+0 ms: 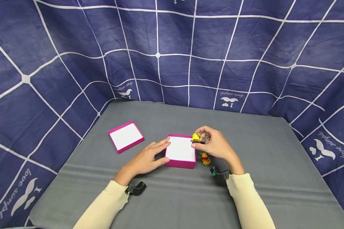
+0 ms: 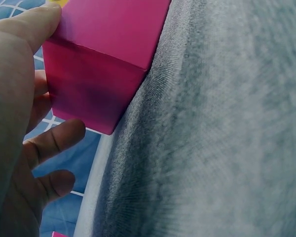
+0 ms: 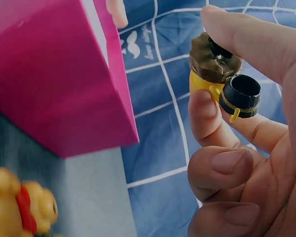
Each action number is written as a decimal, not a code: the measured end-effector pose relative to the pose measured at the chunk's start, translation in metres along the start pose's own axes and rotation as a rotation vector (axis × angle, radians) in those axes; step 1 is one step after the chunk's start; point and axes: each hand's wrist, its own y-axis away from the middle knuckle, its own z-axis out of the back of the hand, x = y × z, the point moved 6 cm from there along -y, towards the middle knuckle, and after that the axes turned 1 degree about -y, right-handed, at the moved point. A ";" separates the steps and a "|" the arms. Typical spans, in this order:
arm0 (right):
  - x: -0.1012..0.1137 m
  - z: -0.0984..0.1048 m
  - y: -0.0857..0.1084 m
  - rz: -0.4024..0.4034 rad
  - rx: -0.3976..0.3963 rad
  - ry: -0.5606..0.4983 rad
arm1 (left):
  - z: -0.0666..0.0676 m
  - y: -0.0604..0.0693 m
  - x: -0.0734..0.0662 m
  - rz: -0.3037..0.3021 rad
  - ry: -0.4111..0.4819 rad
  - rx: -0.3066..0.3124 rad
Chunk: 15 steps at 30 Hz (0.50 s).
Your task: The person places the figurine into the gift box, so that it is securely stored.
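Observation:
A magenta box (image 1: 180, 163) with a white inside stands in front of me, its top uncovered. My left hand (image 1: 147, 159) rests at its left side, fingers extended, with the thumb and a fingertip touching the edge. Over the box's right rim, my right hand (image 1: 216, 144) pinches a small yellow figurine (image 1: 196, 137) between thumb and fingers. In the right wrist view the figurine shows a brown base (image 3: 212, 63) and a small black barrel (image 3: 240, 98) beside it. Below the right hand sits a yellow bear figurine (image 1: 205, 159) in a red top, close to the box.
A shallow magenta tray with a white inside, like a box lid (image 1: 126, 137), lies to the left on the grey table cover (image 1: 177, 197). Something small beside the bear is partly hidden by the right hand. A blue gridded cloth (image 1: 172, 38) hangs behind the table.

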 end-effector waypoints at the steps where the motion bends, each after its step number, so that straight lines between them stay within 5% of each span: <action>1: 0.002 -0.002 -0.001 0.004 0.003 -0.001 | 0.000 -0.001 0.000 -0.001 -0.001 0.001; 15: 0.019 -0.033 -0.018 0.028 0.049 -0.030 | -0.002 -0.001 0.001 0.019 0.003 0.015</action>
